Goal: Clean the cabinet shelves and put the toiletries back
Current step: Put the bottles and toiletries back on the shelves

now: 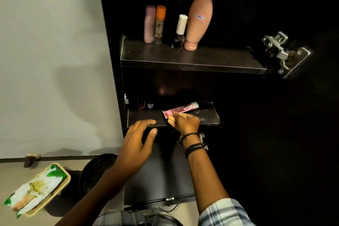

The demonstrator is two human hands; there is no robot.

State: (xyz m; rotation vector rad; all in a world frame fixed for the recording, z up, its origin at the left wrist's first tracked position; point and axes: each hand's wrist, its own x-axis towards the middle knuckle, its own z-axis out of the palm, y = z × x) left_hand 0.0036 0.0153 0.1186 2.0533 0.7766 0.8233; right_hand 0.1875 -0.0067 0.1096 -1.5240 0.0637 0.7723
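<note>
Lower shelf (146,118) bears pink tube (180,109), near end in right hand grip (185,122).

Right arm: checked sleeve (223,213) in pale blue, white and grey, ending at mid-forearm. Wrist behind the right hand (185,123): thin black cord band (189,135), black beaded bracelet (194,148), partly visible metal-cased watch (202,136). Left forearm (102,185): bare.

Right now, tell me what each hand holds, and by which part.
The right hand pinches the pink tube by its flat crimped end; the left hand is open, holding nothing.
</note>
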